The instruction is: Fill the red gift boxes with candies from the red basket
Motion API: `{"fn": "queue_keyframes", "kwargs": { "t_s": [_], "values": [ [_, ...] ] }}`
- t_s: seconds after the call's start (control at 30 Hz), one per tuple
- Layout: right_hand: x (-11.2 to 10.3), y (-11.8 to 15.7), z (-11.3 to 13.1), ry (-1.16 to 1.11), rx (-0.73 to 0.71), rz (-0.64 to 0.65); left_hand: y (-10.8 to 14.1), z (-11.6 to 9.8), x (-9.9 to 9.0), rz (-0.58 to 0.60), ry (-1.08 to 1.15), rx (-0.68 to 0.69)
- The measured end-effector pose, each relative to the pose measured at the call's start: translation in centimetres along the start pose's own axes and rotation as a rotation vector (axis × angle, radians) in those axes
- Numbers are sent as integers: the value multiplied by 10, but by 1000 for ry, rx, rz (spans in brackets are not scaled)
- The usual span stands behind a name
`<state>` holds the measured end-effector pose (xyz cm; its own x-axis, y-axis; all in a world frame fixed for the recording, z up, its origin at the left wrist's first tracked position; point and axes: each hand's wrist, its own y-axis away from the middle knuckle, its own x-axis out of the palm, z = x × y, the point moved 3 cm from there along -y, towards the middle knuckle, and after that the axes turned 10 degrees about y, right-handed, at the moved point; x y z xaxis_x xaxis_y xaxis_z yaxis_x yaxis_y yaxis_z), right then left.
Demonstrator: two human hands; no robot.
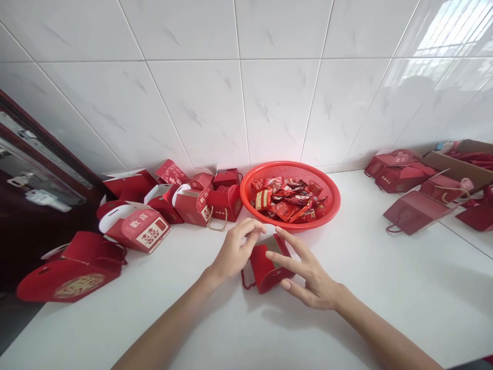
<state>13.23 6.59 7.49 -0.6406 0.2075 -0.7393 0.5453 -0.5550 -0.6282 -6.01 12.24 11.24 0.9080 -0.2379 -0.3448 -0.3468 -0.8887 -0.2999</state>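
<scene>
A small red paper gift box (262,264) stands on the white table in front of me, its top open and a dark red cord handle hanging at its left side. My left hand (239,244) is closed at the box's far left edge, thumb and fingertips at the pale back flap. My right hand (308,270) is on the box's right side, fingers spread and reaching over it, holding nothing. Just behind the box, a red plastic basket (335,205) contains many wrapped sweets (285,208). Most of the box's inside is hidden by my right fingers.
Several red gift boxes (134,226) stand along the left and back of the white table (215,329). More red boxes (416,210) are on the right, beside a brown cardboard carton (458,164). A tiled wall (277,108) closes off the back; a dark cabinet with keys (48,199) is at left.
</scene>
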Motion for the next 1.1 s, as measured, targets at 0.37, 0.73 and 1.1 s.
{"fn": "queue_keyframes", "kwargs": {
  "t_s": [0.37,0.73,1.1],
  "values": [
    [6,5,-2,2,99,-224,10,3,23,-15,-330,-135],
    [-6,3,-4,111,47,-321,7,-3,-3,190,-152,-284],
    [3,2,-11,47,109,-277,5,23,-63,766,376,-530]
  ]
}}
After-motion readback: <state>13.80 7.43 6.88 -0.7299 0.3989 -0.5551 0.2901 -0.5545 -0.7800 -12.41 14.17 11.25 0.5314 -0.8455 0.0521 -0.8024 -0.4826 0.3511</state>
